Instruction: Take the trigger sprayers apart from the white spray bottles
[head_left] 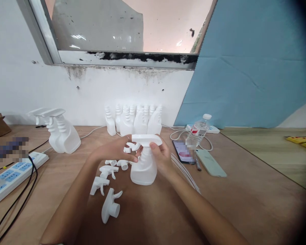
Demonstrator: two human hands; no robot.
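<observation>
A white spray bottle [144, 170] stands upright on the table in front of me, with a white trigger spray head [146, 139] on its neck. My right hand [163, 154] is closed around the neck from the right, its thumb just under the head. From the left, my left hand [119, 149] closes on the neck below the trigger; part of its fingers is hidden behind the bottle and trigger. Several loose trigger spray heads [111, 206] lie on the table beside and below my left forearm.
Several headless white bottles [140, 124] stand by the wall. Bottles with spray heads [63, 136] stand at left, near a power strip [17, 175] and black cables. Thin white tubes [186, 175], two phones [211, 163], a pen [198, 165] and a clear water bottle [197, 134] are on the right.
</observation>
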